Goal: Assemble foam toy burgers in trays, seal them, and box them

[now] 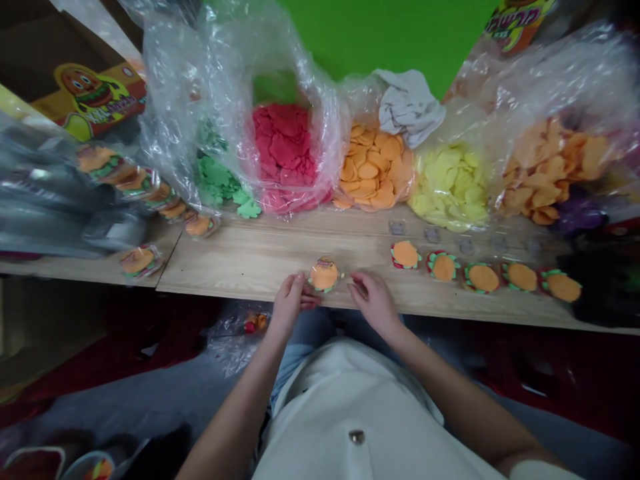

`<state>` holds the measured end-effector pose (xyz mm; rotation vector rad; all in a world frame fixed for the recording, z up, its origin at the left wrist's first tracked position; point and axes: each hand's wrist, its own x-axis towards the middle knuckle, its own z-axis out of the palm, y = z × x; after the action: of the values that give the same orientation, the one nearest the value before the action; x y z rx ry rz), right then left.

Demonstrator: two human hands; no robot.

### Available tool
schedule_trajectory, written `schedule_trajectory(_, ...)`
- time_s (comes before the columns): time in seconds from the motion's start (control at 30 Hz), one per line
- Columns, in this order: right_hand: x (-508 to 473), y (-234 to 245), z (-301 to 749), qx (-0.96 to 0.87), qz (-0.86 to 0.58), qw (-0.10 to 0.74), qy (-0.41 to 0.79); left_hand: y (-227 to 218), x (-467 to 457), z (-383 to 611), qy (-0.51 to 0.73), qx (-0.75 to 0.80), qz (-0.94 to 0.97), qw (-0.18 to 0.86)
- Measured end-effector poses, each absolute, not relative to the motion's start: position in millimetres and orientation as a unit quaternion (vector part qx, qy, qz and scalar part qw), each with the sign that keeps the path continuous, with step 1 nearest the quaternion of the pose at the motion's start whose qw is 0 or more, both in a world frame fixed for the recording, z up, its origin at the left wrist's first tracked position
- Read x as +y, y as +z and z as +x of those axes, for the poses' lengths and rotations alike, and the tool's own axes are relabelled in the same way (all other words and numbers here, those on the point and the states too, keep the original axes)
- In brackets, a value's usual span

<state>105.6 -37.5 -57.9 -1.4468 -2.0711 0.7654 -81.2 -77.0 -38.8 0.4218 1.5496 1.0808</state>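
Note:
A burger-shaped sweet [324, 275] in clear packaging, with an orange top, print on it and green edges, is at the table's front edge before me. My left hand [293, 297] grips its left side, thumb on top and fingers curled under. On the other side my right hand [374, 297] has its fingers bent together close to the packaging's right edge; what they pinch, if anything, is too small to make out. To the right stands a row of several burger stacks, one nearest my right hand [406, 255], with orange tops over green and red layers.
Open plastic bags at the back hold green pieces [217, 179], red pieces [285, 143], orange discs [373, 167], yellow discs [453, 183] and more orange pieces [545, 170]. A white cloth [411, 107] lies on them. Packed burgers [140, 260] and a printed box [95, 93] are left.

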Motion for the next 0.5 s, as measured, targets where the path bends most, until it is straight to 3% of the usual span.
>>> schedule_trajectory(0.23,-15.5,-56.0,80.3,-0.568,-0.59,0.217,0.531,-37.8,-74.2,-81.5,0.446,0.666,0.183,0.569)
schedule_trajectory(0.5,-11.0,-51.0,83.2,-0.444,-0.563,0.229,0.658,-39.2,-73.5,-83.3,0.448,0.661,0.168,0.579)
